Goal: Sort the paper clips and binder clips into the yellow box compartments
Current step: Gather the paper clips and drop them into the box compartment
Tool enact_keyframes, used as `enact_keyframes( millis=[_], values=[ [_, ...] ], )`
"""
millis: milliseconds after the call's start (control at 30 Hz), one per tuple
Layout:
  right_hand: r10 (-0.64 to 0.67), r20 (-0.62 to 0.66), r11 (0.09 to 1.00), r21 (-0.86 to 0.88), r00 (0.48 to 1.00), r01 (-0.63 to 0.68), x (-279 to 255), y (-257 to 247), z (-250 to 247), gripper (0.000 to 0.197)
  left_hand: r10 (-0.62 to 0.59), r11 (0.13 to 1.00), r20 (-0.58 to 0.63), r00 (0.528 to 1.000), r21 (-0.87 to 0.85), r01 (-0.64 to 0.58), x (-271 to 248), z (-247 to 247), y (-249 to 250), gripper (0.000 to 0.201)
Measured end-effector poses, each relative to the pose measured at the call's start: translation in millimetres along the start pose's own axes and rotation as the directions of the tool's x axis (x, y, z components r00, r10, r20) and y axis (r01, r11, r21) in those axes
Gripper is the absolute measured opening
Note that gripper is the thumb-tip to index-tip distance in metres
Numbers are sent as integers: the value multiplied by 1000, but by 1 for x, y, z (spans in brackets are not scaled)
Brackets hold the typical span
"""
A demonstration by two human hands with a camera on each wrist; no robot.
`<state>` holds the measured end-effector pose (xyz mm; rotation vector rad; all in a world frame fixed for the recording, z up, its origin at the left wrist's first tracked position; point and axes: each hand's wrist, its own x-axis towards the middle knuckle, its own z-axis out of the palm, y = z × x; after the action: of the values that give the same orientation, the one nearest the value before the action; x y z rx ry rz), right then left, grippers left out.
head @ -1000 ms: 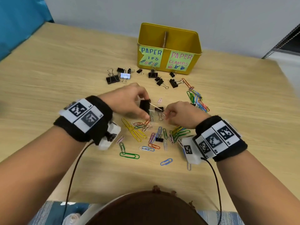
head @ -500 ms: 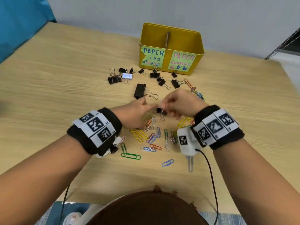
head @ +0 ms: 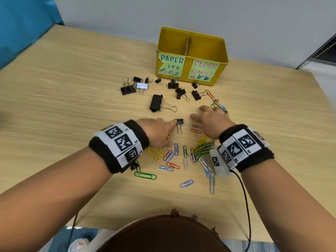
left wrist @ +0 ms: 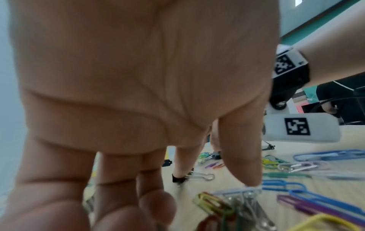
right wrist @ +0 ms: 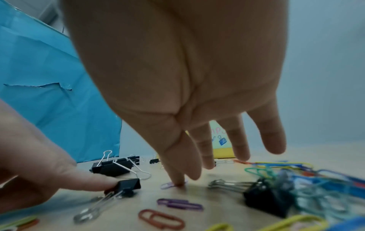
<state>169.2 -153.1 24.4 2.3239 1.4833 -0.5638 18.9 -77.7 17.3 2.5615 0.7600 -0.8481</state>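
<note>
at the middle of the wooden table (head: 54,110), a small black binder clip (head: 179,121) lies flat with its wire handles pointing toward the person, and the left hand (head: 156,130) touches its left end with one outstretched fingertip, the other fingers loose and holding nothing. just right of it the right hand (head: 209,122) is spread, fingers straight, one fingertip pressing a pale pink paper clip (right wrist: 169,185) against the wood; the two hands are apart with the small clip between them. nearer the person, coloured paper clips (head: 174,157) lie scattered between the wrists, with more in a tangle (head: 219,106) beyond the right hand. farther off, a large black binder clip (head: 156,105) lies on its side, and a loose row of smaller binder clips (head: 172,85) sits just in front of the yellow box (head: 190,42). that box stands at the far side of the table, split by a divider, its left compartment labelled for paper clips and its right one for paper clamps; its contents cannot be seen. both wrists wear black bands (head: 118,142) with printed square markers. behind the table is a plain grey wall (head: 181,11), with a blue sheet (head: 21,24) at far left.
</note>
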Motion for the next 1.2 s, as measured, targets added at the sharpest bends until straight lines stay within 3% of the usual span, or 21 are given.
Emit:
enact_keyframes(
  millis=[100, 233, 333, 400, 533, 633, 767, 900, 967, 1067, 1133, 1200],
  values=[
    [10, 9, 1000, 24, 1000, -11, -11, 8, 6, 54, -9, 1000, -14, 1000, -29, 9, 7, -4, -2, 71],
    [-88, -50, 974, 204, 995, 96, -12, 8, 11, 44, 9, 999, -53, 999, -46, -12, 24, -16, -2, 65],
    [-31, -165, 955, 286, 986, 78, -12, 5, 9, 51, 10, 998, -93, 996, -61, -15, 28, -21, -7, 63],
    [9, -170, 946, 320, 985, 47, -13, 0, 6, 59, 8, 999, -78, 997, -41, -11, 26, -20, -9, 63],
    [-22, -130, 960, 275, 991, 57, -1, -14, 2, 65, -24, 1000, -54, 998, 19, 25, 25, -9, -2, 67],
    [-27, -47, 986, 165, 999, 34, 10, -19, 0, 60, -53, 990, -150, 987, 122, 72, 21, -7, 5, 66],
    [14, -69, 995, 98, 998, -7, 25, -22, -6, 53, -46, 951, -199, 979, 290, 104, 6, -6, 16, 60],
    [14, -53, 993, 118, 999, -7, 36, -21, -12, 50, -36, 976, -228, 973, 203, 84, 3, -10, 12, 48],
    [10, -47, 985, 171, 999, -2, 37, -18, -14, 52, -41, 991, -242, 969, 116, 70, 8, -11, 7, 59],
    [12, -65, 969, 247, 998, 4, 34, -16, -16, 50, -66, 991, -154, 986, 109, 83, 17, -16, 8, 79],
    [21, -64, 949, 316, 998, 1, 32, -15, -16, 48, -67, 986, -118, 991, 143, 84, 21, -18, 13, 76],
    [40, -97, 928, 373, 994, -1, 35, -14, -15, 42, -40, 981, -157, 987, 183, 69, 22, -17, 17, 70]
  ],
)
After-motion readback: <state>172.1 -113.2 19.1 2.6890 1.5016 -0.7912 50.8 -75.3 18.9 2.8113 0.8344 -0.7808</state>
